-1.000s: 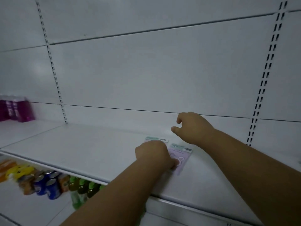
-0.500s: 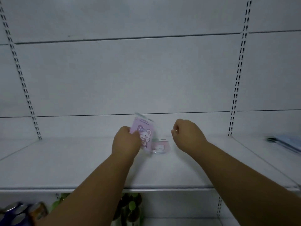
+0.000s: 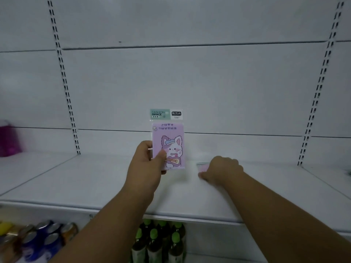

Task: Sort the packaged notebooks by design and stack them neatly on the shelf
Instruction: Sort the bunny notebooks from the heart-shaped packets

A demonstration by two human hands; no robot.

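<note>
My left hand holds a packaged purple notebook upright above the white shelf; its cover shows a cartoon cat with a guitar, and a green-and-white header card tops the pack. My right hand rests low on the shelf to the right, fingers curled over a second pink packaged notebook that lies flat. Only a small corner of that pack shows, so its design is hidden.
A magenta object sits blurred at the far left of the shelf. Below the shelf stand green-capped bottles and, to the left, drink cans. Slotted uprights run up the back wall.
My left hand has raised the purple notebook from a tilt to fully upright, facing me. My right hand has dropped from hovering onto the flat pack at the right.
</note>
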